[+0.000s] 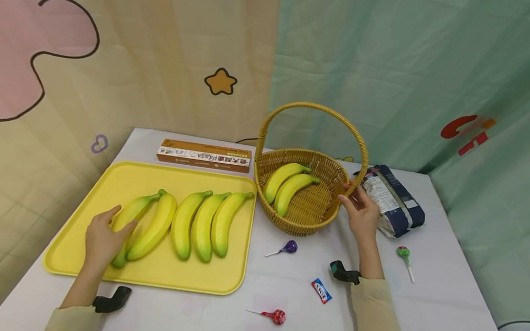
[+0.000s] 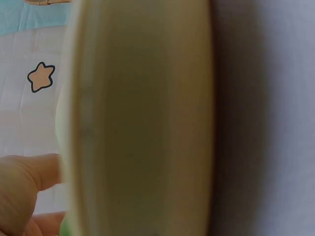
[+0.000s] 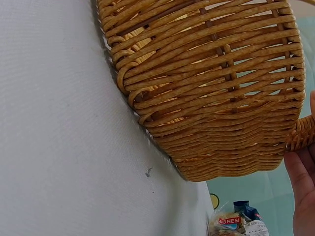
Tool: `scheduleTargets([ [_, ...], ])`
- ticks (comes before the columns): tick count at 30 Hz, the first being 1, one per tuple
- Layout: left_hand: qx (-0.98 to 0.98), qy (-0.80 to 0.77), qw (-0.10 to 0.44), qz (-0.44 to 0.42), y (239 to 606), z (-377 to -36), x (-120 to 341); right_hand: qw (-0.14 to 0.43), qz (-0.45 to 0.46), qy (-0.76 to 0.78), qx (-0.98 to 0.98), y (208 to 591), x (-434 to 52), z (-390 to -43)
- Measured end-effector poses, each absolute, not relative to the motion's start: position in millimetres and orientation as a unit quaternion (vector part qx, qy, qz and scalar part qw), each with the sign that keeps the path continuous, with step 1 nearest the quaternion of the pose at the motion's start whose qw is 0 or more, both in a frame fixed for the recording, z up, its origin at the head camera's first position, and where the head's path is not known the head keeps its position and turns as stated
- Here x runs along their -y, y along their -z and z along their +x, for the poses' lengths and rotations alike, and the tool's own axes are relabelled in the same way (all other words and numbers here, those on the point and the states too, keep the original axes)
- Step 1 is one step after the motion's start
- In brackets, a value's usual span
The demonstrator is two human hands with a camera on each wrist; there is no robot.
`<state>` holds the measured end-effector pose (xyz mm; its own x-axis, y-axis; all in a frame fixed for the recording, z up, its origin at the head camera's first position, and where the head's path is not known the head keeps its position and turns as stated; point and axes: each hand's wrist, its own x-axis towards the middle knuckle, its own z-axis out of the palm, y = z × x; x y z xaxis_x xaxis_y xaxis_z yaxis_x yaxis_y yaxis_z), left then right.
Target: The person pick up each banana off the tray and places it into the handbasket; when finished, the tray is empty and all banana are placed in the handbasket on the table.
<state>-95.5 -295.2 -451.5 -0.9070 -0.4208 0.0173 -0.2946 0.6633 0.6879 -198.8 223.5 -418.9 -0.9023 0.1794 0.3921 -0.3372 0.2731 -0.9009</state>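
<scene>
On the yellow tray, my left hand grips the leftmost banana, with the thumb across it and the fingers on its far left side. Several more bananas lie side by side to its right. In the left wrist view the tray's edge hides most of that hand. My right hand pinches the right side of the wicker basket, at the foot of its tall handle. Two bananas lie in the basket's left half. The right wrist view shows the basket's woven side close up.
Behind the tray lies a pasta box. A dark blue package sits right of the basket. Purple, red and green lollipops and a small wrapped candy lie on the white table. Curtains hang behind.
</scene>
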Motion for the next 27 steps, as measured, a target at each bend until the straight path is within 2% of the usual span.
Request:
scheduleTargets([
  [4, 0.910, 0.351, 0.063, 0.212, 456, -96, 298, 0.214, 0.052, -0.601, 0.768, 418, -223, -198],
  [8, 0.903, 0.354, 0.066, 0.235, 456, -96, 298, 0.217, 0.055, -0.600, 0.768, 420, -225, -199],
  [11, 0.893, 0.367, 0.087, 0.247, 456, -96, 297, 0.218, 0.059, -0.603, 0.765, 421, -225, -200],
  [17, 0.875, 0.385, 0.162, 0.246, 445, -99, 285, 0.216, 0.062, -0.609, 0.761, 421, -225, -200],
  [24, 0.862, 0.419, 0.230, 0.171, 411, -120, 238, 0.215, 0.061, -0.605, 0.764, 420, -224, -200],
  [27, 0.865, 0.436, 0.226, 0.106, 392, -137, 204, 0.215, 0.060, -0.606, 0.764, 420, -224, -200],
])
